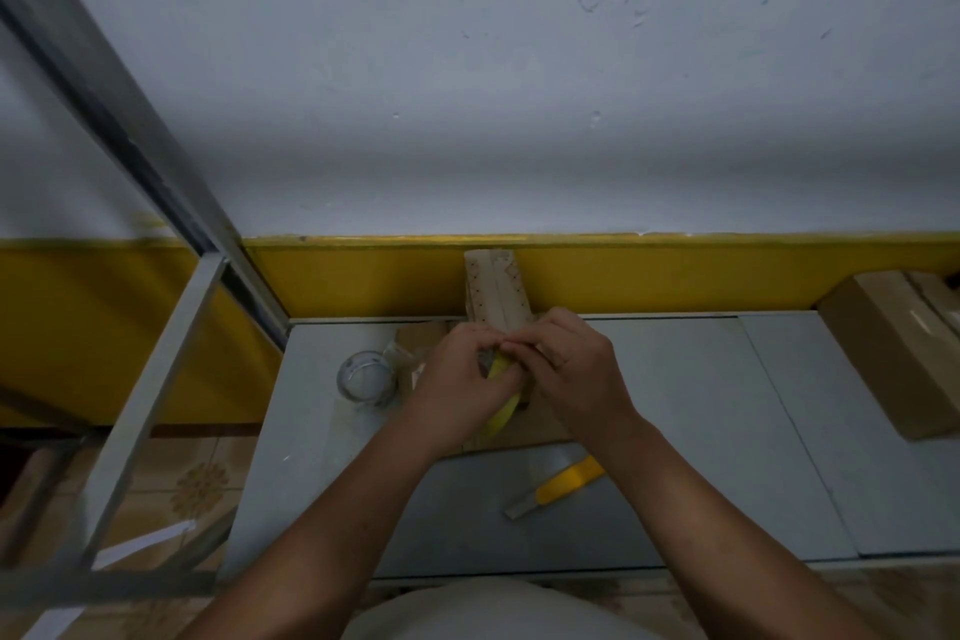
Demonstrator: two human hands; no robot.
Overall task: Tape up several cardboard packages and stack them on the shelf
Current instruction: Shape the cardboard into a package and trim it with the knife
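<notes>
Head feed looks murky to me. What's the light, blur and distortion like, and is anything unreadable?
Head view: dim, flat light, no glare, a soft shadow band across the wall; head view: everything slightly soft, the shelf post smeared; head view: wide-angle bowing along the yellow wall band; head view: the left hand holds a yellow object, but the right hand has an unreadable grip on it.
</notes>
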